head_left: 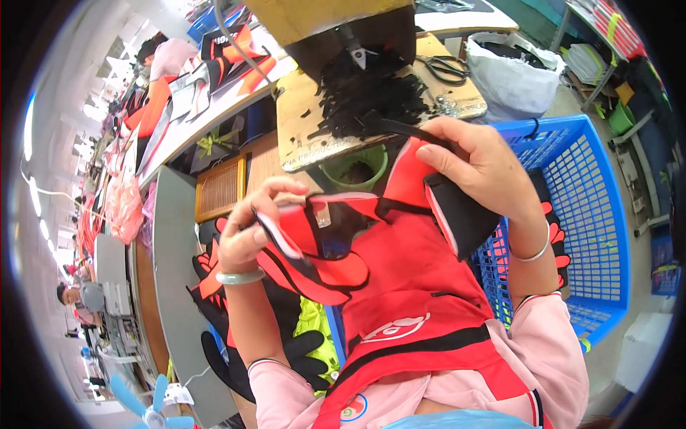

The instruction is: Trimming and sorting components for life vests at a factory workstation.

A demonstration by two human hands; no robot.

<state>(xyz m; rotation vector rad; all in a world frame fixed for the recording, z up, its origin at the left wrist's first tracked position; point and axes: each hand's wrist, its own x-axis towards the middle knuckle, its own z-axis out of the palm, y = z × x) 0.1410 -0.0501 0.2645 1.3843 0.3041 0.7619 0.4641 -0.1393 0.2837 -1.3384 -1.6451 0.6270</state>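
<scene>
My left hand (pixel 246 225) is closed on one end of a red-orange and black fabric piece (pixel 329 268) with white cut edges. My right hand (pixel 475 161) grips its other end, where a black panel (pixel 461 214) and a red-orange panel meet. Thumb and fingers pinch the cloth on both sides. Between the hands the piece hangs in loops before my red apron (pixel 414 264). Whether it is a single sewn part or two parts held together, I cannot tell. A black strip (pixel 400 129) runs from my right fingers toward the machine's board.
Ahead, a machine head (pixel 350 43) stands over a wooden board (pixel 300 136) heaped with black scraps (pixel 364 93). Black-handled scissors (pixel 446 69) lie there; a green bowl (pixel 354 171) sits below. Right are a blue basket (pixel 586 207) and a white sack (pixel 511 82). Black-and-red gloves (pixel 214 279) lie left.
</scene>
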